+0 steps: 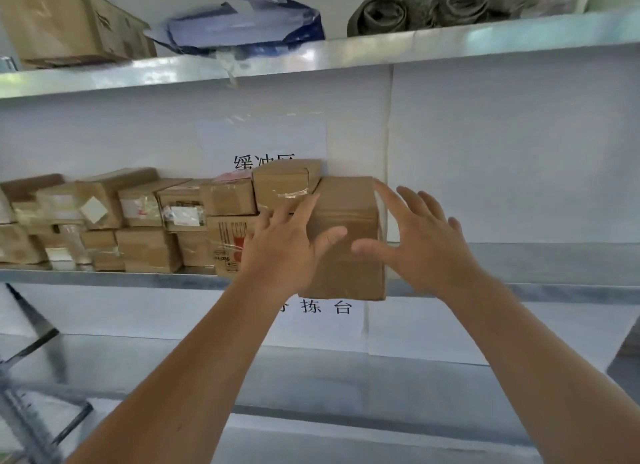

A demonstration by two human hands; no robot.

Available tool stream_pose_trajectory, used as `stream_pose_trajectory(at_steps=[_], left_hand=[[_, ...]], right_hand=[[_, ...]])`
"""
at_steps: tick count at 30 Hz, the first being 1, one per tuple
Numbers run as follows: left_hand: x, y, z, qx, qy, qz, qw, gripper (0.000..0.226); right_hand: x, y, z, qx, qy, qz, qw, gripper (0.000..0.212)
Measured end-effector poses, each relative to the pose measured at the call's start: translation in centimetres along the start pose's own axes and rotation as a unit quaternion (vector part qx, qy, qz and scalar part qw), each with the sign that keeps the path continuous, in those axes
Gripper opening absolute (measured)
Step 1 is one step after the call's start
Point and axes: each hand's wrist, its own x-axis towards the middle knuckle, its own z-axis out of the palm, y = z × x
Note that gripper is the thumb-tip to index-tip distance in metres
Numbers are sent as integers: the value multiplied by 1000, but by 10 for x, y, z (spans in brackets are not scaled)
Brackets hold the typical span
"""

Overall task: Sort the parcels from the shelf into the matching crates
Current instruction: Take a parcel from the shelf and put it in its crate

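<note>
Left hand [284,245]: fingers [298,205] spread and straight, laid flat against the front face of the tall brown parcel [349,255], thumb extended across it; nothing gripped. Right hand [422,241]: fingers spread and released, held just beside the parcel's right edge, thumb pointing toward its front face; contact there cannot be told.

Tall brown parcel: upright at the right end of the parcel row on the middle shelf [519,290], its lower part overhanging the shelf's front lip, between the two hands.

Adjoining at left: a taped smaller box [280,186], touching the parcel's upper left corner; a red-printed carton [228,245] beneath it, partly behind the left hand.

Further left: stacked cardboard parcels [104,221], two tiers.

Behind: paper sign [263,141].

Upper shelf: cardboard box [69,23], blue-and-white bag [242,23], grey rolls [433,9].
</note>
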Motion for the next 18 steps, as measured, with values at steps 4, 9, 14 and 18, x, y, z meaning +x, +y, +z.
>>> stream_pose_trajectory(at_steps=[4, 9, 14, 18], left_hand=[[27, 9, 10, -28, 8, -11, 1000, 87], [40, 10, 14, -19, 1, -27, 999, 80], [39, 8, 13, -69, -4, -6, 998, 87], [30, 8, 9, -116, -12, 4, 993, 85]], right_hand=[[48, 17, 17, 15, -45, -20, 999, 106], [65, 23, 26, 93, -106, -26, 990, 91], [63, 20, 29, 136, -89, -32, 986, 90], [47, 15, 21, 133, -66, -43, 988, 87]])
